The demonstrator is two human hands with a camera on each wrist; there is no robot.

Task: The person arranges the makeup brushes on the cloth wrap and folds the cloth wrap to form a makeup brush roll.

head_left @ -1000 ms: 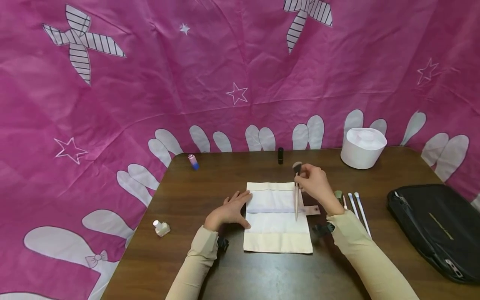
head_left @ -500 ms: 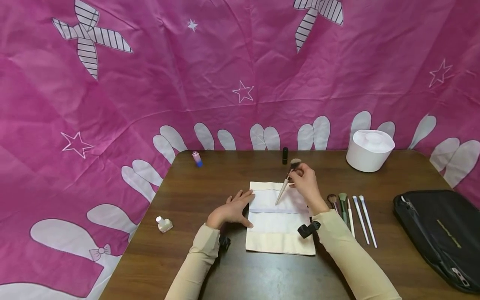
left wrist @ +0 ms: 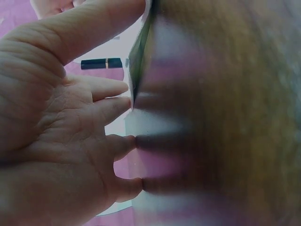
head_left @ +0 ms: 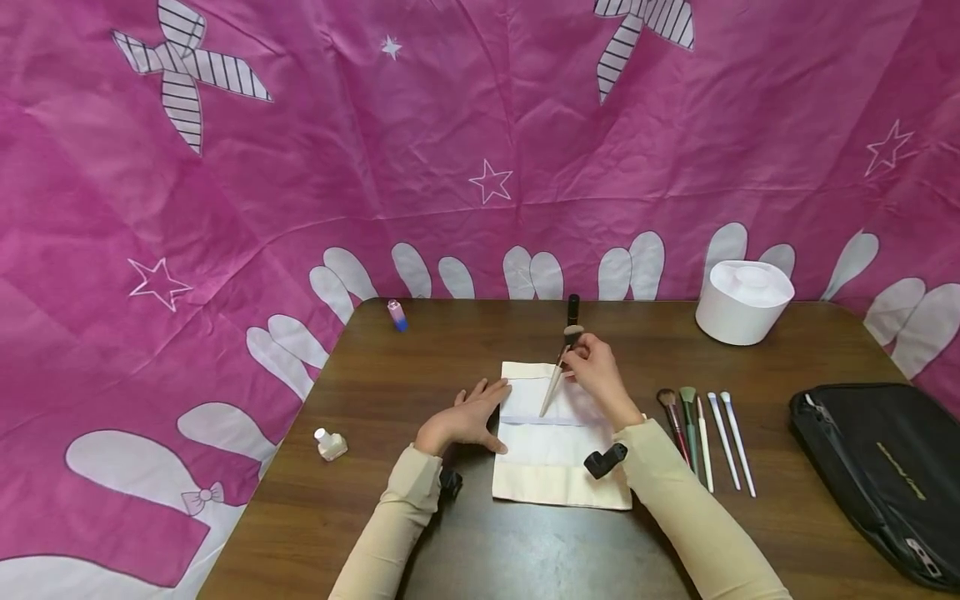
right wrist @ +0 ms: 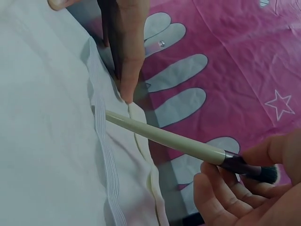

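A cream cloth brush roll (head_left: 558,487) lies unrolled on the table, with a ribbed elastic band (right wrist: 107,165) running across it. My right hand (head_left: 600,377) pinches a makeup brush (head_left: 553,390) near its dark ferrule, bristles up and away from me. In the right wrist view, the tip of its pale handle (right wrist: 164,137) passes under the elastic band. Spread fingers of my left hand (head_left: 462,422) rest along the roll's left edge. The left wrist view shows those fingertips (left wrist: 129,188) on the table and the thumb over the cloth.
Several makeup brushes (head_left: 705,442) lie right of the roll. Farther right is a black zip bag (head_left: 873,475). A white round container (head_left: 742,304) stands at the back right, a black tube (head_left: 573,308) behind the roll. A nail polish bottle (head_left: 330,445) and pink-blue tube (head_left: 397,315) are left.
My right hand has carried the brush leftward from the roll's right side, tilting it so its handle tip meets the elastic band. The left hand stays on the roll's edge.
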